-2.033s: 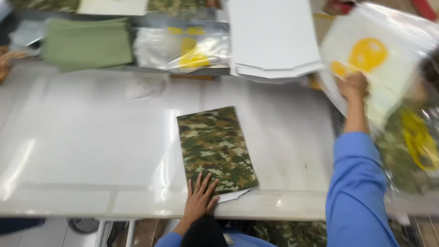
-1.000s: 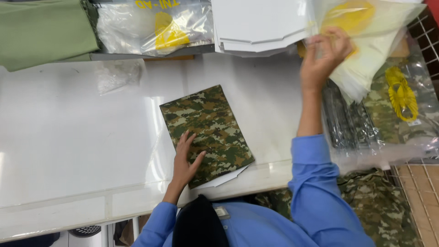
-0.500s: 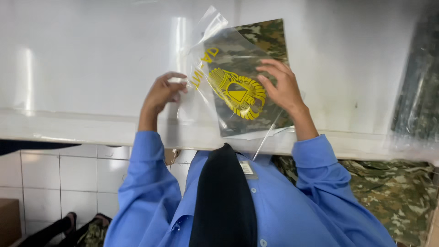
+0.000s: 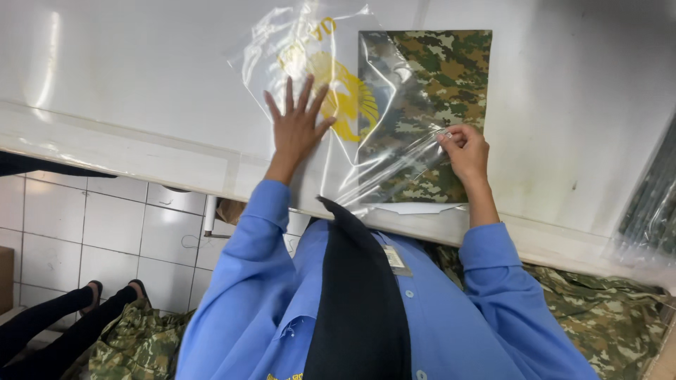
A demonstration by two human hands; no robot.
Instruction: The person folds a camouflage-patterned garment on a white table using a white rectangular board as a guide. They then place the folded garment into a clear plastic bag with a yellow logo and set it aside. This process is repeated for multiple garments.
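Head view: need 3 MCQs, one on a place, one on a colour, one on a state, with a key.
1. Where does the left hand lie?
A. flat on the clear plastic bag
B. on the floor tiles
C. on the blue sleeve

2. What colour is the emblem printed on the clear plastic bag?
A. red
B. yellow
C. black

3. What is the right hand doing?
A. lying open and away from everything
B. pinching the bag's edge over the folded camouflage cloth
C. gripping a pair of scissors

Key: 1 A, the palm is spread with fingers splayed on the bag atop the white table. 2 B, the print beside the fingers is yellow. 3 B, thumb and fingers are closed on clear film at the lower part of the folded camouflage cloth.
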